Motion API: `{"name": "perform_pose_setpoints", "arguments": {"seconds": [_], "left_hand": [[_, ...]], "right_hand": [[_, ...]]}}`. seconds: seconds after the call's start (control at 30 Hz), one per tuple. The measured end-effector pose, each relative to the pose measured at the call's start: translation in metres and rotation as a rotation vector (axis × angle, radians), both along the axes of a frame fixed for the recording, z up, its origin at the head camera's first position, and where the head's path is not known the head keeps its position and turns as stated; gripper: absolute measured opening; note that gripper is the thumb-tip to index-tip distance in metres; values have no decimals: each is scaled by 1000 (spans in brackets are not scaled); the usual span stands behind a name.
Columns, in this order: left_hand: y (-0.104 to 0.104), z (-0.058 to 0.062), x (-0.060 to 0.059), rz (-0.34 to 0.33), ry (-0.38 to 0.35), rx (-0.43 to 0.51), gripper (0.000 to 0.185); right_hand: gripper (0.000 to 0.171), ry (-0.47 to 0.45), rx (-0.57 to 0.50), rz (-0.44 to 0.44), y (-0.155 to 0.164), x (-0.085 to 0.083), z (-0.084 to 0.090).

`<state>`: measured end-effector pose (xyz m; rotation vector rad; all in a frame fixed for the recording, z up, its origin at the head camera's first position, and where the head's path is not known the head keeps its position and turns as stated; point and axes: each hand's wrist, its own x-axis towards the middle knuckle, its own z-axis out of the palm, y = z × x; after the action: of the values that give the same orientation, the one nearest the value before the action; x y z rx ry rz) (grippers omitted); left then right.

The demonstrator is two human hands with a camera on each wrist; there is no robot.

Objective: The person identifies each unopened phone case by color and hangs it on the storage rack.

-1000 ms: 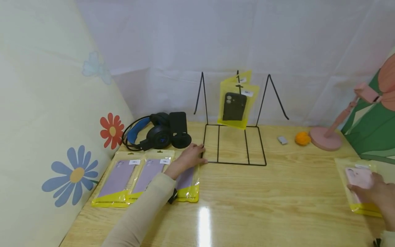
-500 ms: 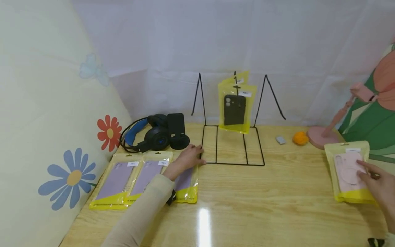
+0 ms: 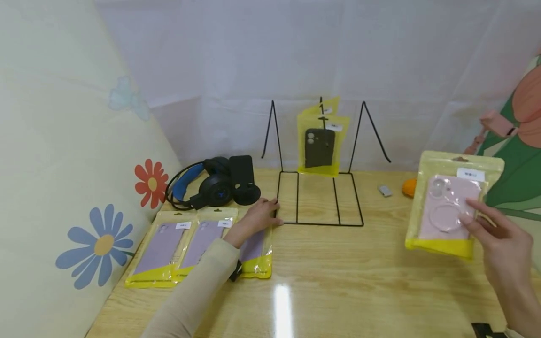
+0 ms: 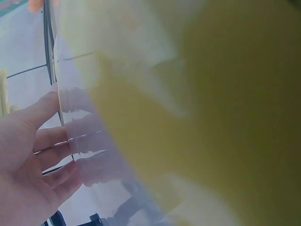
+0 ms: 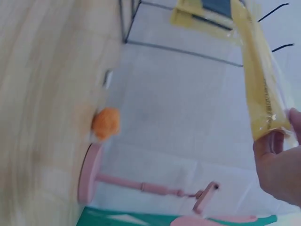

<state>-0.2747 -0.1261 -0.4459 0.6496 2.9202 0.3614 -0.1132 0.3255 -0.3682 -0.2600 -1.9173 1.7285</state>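
The right hand (image 3: pixel 503 239) holds the pink phone-case packet (image 3: pixel 450 204) raised above the tabletop (image 3: pixel 338 272), apparently pinched at its lower edge. The left hand (image 3: pixel 258 217) rests flat by the wire rack (image 3: pixel 319 188). Hanging it next calls for lining its top hole with the rack's hook.

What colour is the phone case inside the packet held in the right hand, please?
Pale pink, inside a yellow-edged packet held by the right hand; the head view shows it best.
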Motion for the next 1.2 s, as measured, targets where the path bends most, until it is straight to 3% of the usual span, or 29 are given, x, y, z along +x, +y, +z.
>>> {"name": "perform_pose_setpoints", "arguments": {"seconds": [0.13, 0.27, 0.4, 0.53, 0.87, 1.2], "left_hand": [[0, -1, 0, 6, -1, 0, 60], [0, -1, 0, 9, 5, -6, 60], [0, 0, 1, 12, 7, -4, 60], [0, 0, 1, 12, 4, -1, 61], [0, 0, 1, 10, -2, -10, 62], [0, 1, 1, 2, -2, -8, 61]], "right_hand": [[39, 228, -248, 117, -20, 7, 8], [37, 365, -241, 314, -36, 11, 11], [37, 398, -207, 460, -50, 7, 11], [36, 331, -151, 472, -60, 1, 10], [33, 142, 72, 342, -72, -26, -1], [30, 125, 29, 338, -73, -72, -11]]}}
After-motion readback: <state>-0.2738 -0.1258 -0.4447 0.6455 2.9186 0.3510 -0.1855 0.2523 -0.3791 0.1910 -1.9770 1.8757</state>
